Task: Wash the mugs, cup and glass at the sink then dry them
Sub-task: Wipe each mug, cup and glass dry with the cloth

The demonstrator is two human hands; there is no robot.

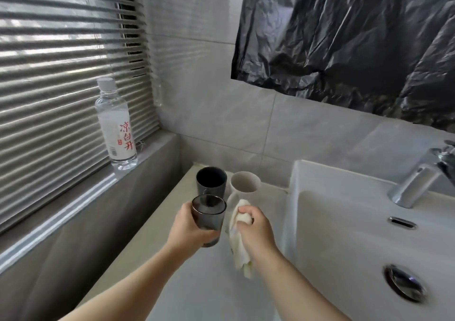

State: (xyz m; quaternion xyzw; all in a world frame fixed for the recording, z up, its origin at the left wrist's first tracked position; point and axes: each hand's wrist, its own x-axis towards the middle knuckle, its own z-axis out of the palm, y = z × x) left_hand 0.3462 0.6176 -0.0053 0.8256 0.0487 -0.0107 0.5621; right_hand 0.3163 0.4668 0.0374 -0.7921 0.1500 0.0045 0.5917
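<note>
- Blinds: grey slats, shut; far left of the sink, behind the sill
- Bottle: clear plastic, white cap, label with red characters; upright on the sill, well left of the sink
- Left hand: fingers and thumb curled round the lower half of the glass; left of the sink, above the counter
- Glass: smoked grey, see-through, straight-sided, thin rim, mouth up, slightly tilted; held off the counter, left of the sink and apart from it
- Mug: dark, opaque, glossy wall, no handle in view; upright on the counter, left of the sink's back corner
- Cup: pale beige, matt, flared mouth; on the counter between mug and sink, just beside the mug
- Cloth: cream, crumpled, top bunched, tail hanging; between glass and sink
- Right hand: fist closed round the cloth's top, knuckles up; just left of the sink
- Counter: pale, along the sink's left wall
- Sink: white, rectangular, raised walls; overflow slot and chrome drain in the basin
- Tap: chrome, on the sink's back rim
- Sheet: black crumpled plastic on the wall above the sink
</note>
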